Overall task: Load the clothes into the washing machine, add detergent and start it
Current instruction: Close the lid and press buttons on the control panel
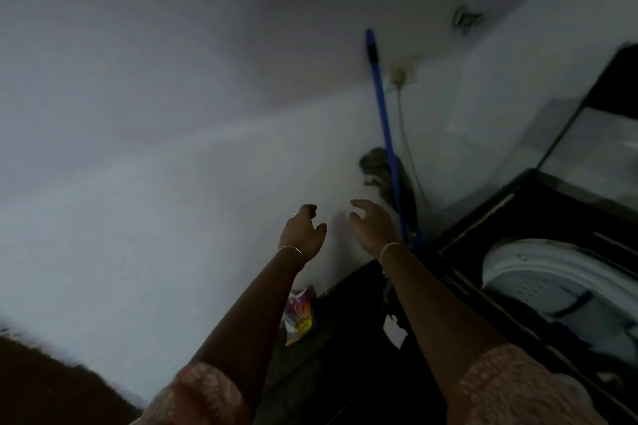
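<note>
Two pink patterned sleeves, the left sleeve (203, 393) and the right sleeve (511, 386), fill the bottom of the view, and bare forearms run up from them. The left hand (303, 233) and the right hand (371, 226) are held out side by side in front of the pale wall (172, 114). They are close but not touching. Their fingers are loosely curled and neither hand holds anything. Each wrist wears a thin bangle.

Below the left forearm, back toward the person, a bright detergent packet (299, 316) stands on a dark surface. It will likely be light, soft and crinkly, with a slick film skin. It is best pinched across its upper body, just under the crumpled top, and kept upright so nothing spills.

Off to the right of the right hand is the washing machine (518, 217), with its glass lid (593, 134) raised and the white drum (552, 272) open. The dark shapes low in the drum may be clothes (580, 338), though the dim light leaves that unsure. If so, they would be limp and easy to bunch in a fist.

Beyond the right hand a blue mop handle (383, 114) leans on the wall, with its mop head (379, 172) just past the fingertips. Higher up is a wall socket (400, 74).
</note>
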### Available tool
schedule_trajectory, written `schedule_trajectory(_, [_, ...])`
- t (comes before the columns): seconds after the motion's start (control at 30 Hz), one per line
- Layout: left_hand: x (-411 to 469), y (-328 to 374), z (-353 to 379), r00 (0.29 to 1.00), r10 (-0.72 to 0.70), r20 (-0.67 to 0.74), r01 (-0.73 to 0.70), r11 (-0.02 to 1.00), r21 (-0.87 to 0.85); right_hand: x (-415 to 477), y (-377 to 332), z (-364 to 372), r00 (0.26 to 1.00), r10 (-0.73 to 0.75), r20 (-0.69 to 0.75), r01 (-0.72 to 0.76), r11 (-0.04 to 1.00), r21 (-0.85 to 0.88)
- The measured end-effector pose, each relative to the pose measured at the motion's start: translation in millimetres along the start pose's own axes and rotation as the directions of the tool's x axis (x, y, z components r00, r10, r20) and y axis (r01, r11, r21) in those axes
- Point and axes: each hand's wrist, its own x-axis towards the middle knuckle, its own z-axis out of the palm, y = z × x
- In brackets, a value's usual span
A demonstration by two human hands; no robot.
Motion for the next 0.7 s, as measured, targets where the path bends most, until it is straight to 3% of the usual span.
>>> schedule_trajectory(0.3, [-85.9,110.8,32.8,0.986,0.169,0.013,-0.163,0.967,-0.195,-96.6,24.3,-121.2,0.959,-0.030,-0.283,0.047,0.997,0.053])
schedule_trajectory(0.7, [-167.2,254.1,112.0,0.898,0.413,0.149,-0.345,0.874,-0.342,-188.0,84.8,-265.0,0.807,0.091,-0.583,-0.116,0.993,-0.005])
